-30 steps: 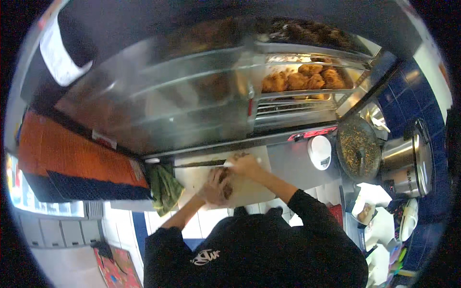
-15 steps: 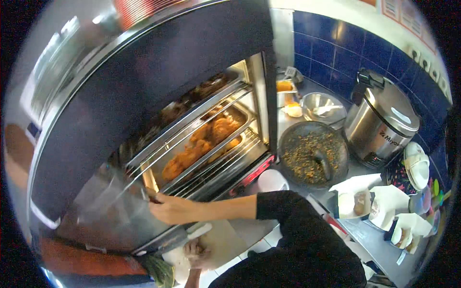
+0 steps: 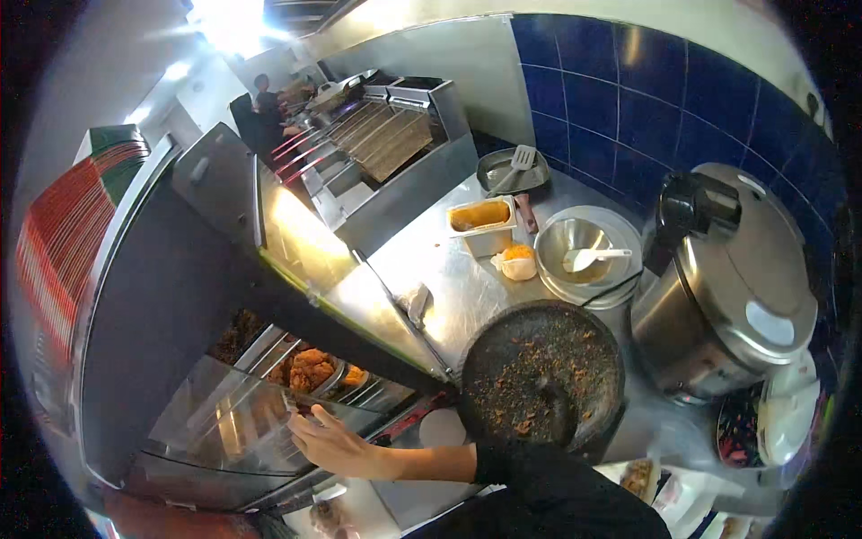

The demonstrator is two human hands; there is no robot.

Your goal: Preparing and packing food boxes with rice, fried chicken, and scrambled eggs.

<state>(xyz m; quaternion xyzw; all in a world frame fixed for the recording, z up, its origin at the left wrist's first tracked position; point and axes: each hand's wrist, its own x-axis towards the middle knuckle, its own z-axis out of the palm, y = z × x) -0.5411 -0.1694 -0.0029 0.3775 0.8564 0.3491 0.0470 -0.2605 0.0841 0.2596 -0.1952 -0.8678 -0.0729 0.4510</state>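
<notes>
My right hand (image 3: 334, 447) reaches left across the front of a dark heated display cabinet (image 3: 193, 242). Its fingers are stretched out and apart, with the tips at a clear glass panel (image 3: 202, 422) on the cabinet opening. Behind the panel and above its edge, fried chicken (image 3: 312, 368) sits in metal trays on wire racks. A pale sheet or board (image 3: 359, 512) lies below the cabinet. On it is a blurred pinkish shape; whether this is my left hand or a piece of food I cannot make out.
Right of the cabinet is a wide stone mortar (image 3: 503, 359) with chopped residue. Beyond it are a steel bowl (image 3: 566, 238) with a white spoon, an orange sauce container (image 3: 482, 216) and a large rice cooker (image 3: 718, 296). Filled food boxes (image 3: 639, 479) line the lower right. A person (image 3: 265, 103) stands far back.
My view has swung up, bringing the far counter and grill into sight. The glass panel now covers more of the opening, and my right hand's fingers have spread at it.
</notes>
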